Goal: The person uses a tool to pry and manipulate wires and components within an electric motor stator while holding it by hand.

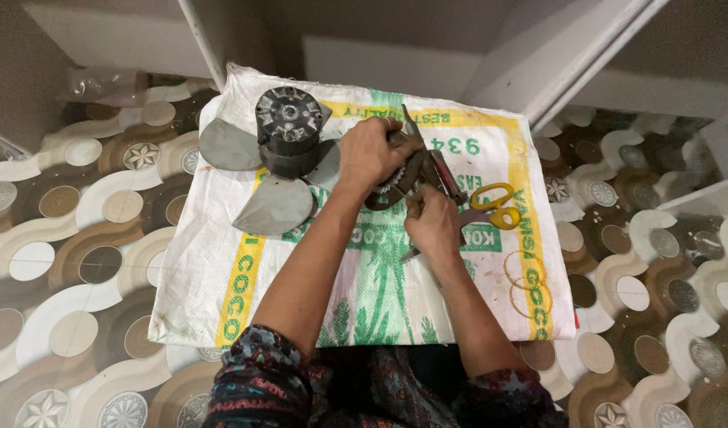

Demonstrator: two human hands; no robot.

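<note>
Your left hand [369,150] is closed over the top of a dark, round metal part [392,186] with a toothed pale edge showing just below your fingers. The part sits near the middle of the woven sack [221,269], directly under that hand and just above your right hand [432,224]. Your right hand is curled shut around a slim tool [415,252], which pokes out below the hand; its upper end is hidden, so you cannot tell exactly where it meets the part. The two hands are close together, nearly touching, with the part between them.

Just beside your right hand, to the right, lies one pair of scissors with yellow handles [495,206], flat on the sack and not touched. Above your hands, one pair of pliers with dark red grips [435,162] lies at a slant; its tip points toward the far edge of the sack, and the left hand covers part of it.

To the left of your left hand stands one fan motor [289,131], dark and cylindrical, with three grey blades [275,208] spread around it. It is near the left hand but apart from it.

One sack covers the patterned tile floor [70,261], white with green and yellow print.
</note>
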